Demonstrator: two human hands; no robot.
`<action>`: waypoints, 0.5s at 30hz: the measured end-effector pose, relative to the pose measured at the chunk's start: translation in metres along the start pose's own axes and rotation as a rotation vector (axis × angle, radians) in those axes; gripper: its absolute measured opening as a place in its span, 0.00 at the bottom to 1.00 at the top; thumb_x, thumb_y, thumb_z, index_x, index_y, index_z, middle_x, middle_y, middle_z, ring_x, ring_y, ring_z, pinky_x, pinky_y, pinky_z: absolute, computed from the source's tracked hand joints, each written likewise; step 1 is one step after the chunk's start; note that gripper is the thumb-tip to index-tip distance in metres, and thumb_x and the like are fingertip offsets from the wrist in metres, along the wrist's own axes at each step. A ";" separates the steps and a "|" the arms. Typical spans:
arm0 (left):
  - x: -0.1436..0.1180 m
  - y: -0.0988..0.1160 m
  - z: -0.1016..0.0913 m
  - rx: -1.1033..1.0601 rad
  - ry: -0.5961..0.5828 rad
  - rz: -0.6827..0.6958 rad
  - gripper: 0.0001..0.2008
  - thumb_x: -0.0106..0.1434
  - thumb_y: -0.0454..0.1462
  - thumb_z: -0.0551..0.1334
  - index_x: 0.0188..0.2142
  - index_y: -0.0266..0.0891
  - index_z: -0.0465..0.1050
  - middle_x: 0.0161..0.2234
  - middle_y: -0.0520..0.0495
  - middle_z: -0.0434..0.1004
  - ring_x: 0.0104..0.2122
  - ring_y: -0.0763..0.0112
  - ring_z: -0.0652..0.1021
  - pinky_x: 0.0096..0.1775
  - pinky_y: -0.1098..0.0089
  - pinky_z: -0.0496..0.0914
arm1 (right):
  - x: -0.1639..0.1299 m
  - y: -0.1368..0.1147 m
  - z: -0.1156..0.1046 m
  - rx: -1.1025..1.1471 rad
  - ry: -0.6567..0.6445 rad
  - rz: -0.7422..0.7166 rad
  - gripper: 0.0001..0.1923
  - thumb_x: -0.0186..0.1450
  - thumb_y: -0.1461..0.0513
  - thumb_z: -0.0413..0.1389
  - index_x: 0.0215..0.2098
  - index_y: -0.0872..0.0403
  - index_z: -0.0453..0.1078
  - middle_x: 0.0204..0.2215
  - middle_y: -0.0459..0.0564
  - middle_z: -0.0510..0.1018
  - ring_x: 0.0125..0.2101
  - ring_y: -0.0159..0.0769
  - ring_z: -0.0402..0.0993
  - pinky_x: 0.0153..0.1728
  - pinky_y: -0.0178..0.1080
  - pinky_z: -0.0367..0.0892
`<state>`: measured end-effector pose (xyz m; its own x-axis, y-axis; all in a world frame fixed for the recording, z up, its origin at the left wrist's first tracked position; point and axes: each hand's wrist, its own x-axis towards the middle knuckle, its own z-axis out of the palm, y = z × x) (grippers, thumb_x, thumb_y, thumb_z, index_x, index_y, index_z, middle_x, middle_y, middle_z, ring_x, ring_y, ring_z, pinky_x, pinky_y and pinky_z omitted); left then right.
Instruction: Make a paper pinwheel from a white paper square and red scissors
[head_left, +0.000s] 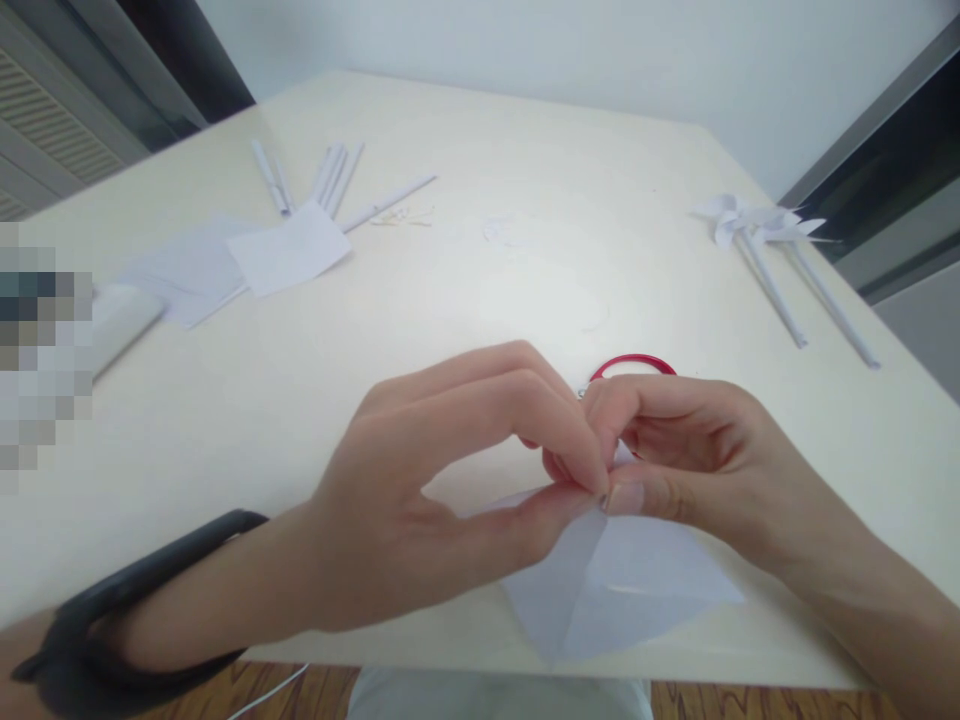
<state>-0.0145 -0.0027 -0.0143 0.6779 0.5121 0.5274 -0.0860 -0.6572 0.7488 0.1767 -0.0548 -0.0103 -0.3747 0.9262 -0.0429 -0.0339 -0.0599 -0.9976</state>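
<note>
Near the table's front edge lies a thin white sheet of paper (630,575), creased down the middle, its far part hidden under both hands. My left hand (450,490) reaches across from the left, thumb and index finger pinched together above the sheet. Between those fingertips a tiny dark spot shows, too small to name. My right hand (682,450) meets it there, its thumb and curled fingers closed on a raised part of the paper. Just behind the right hand, a red scissors handle (634,360) sticks out; the rest of the scissors is covered.
Two white paper pinwheels (757,225) on rolled paper sticks lie at the right edge. Several rolled paper tubes (330,180) and cut sheets (289,250) lie at the back left. Thin strips (405,215) and paper scraps (501,230) are scattered mid-table. A wall stands behind.
</note>
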 end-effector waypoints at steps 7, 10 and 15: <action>-0.005 0.000 0.001 -0.020 0.028 -0.034 0.13 0.51 0.22 0.62 0.34 0.37 0.71 0.31 0.51 0.74 0.32 0.71 0.75 0.33 0.68 0.72 | 0.001 0.001 0.005 -0.028 0.045 -0.044 0.04 0.60 0.68 0.58 0.30 0.53 0.70 0.28 0.42 0.73 0.30 0.27 0.68 0.34 0.32 0.64; -0.005 0.001 0.002 -0.037 0.054 -0.056 0.12 0.51 0.22 0.63 0.32 0.37 0.71 0.31 0.51 0.74 0.31 0.71 0.74 0.34 0.67 0.72 | 0.001 0.001 0.007 -0.088 0.070 -0.121 0.05 0.60 0.69 0.58 0.30 0.53 0.70 0.29 0.42 0.73 0.30 0.28 0.68 0.34 0.33 0.65; -0.005 0.003 0.003 -0.004 0.078 -0.044 0.12 0.51 0.21 0.62 0.32 0.37 0.71 0.31 0.51 0.74 0.31 0.72 0.74 0.34 0.68 0.72 | 0.001 0.001 0.008 -0.241 0.106 -0.266 0.06 0.58 0.71 0.58 0.31 0.55 0.71 0.28 0.44 0.74 0.29 0.30 0.67 0.37 0.38 0.66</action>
<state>-0.0158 -0.0089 -0.0162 0.6221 0.5824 0.5233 -0.0604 -0.6307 0.7736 0.1688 -0.0569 -0.0111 -0.2836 0.9316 0.2272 0.1064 0.2660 -0.9581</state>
